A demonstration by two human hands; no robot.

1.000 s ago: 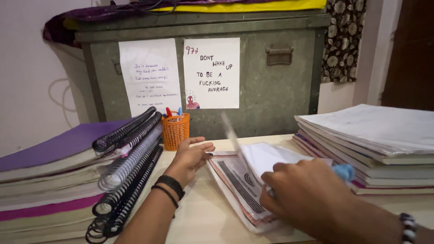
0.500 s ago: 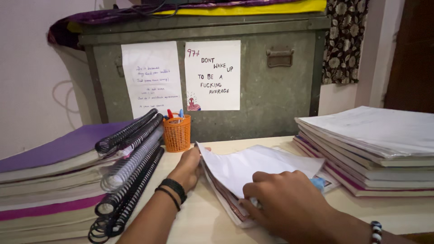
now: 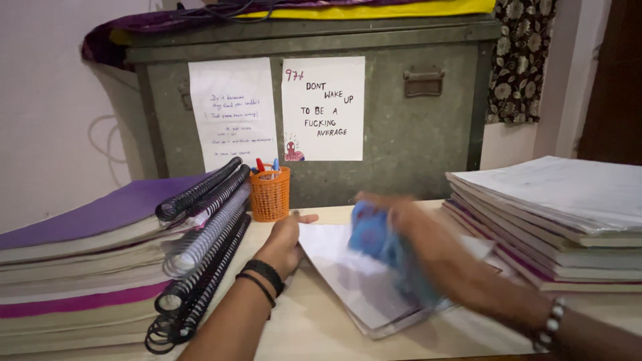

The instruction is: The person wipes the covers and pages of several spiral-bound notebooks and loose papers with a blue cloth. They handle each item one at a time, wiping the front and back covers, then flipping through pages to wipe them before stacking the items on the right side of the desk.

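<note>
A thin booklet point(image 3: 348, 284) lies shut on the pale desk point(image 3: 314, 327), its plain white cover up. My left hand point(image 3: 284, 242) rests on the booklet's left edge, fingers curled over it, two black bands on the wrist. My right hand point(image 3: 414, 234) is blurred with motion above the booklet's far right part. It grips a light blue cloth point(image 3: 374, 235) that touches the cover. A beaded bracelet sits on that wrist.
A tall stack of spiral-bound notebooks point(image 3: 127, 254) fills the left. Another pile of notebooks point(image 3: 562, 214) stands at the right. An orange mesh pen holder point(image 3: 270, 194) sits behind the booklet. A grey metal trunk point(image 3: 401, 134) with two paper notes backs the desk.
The open pages have fallen shut, leaving the white cover up. My right hand has risen from the near edge and swept forward over the booklet with the blue cloth.
</note>
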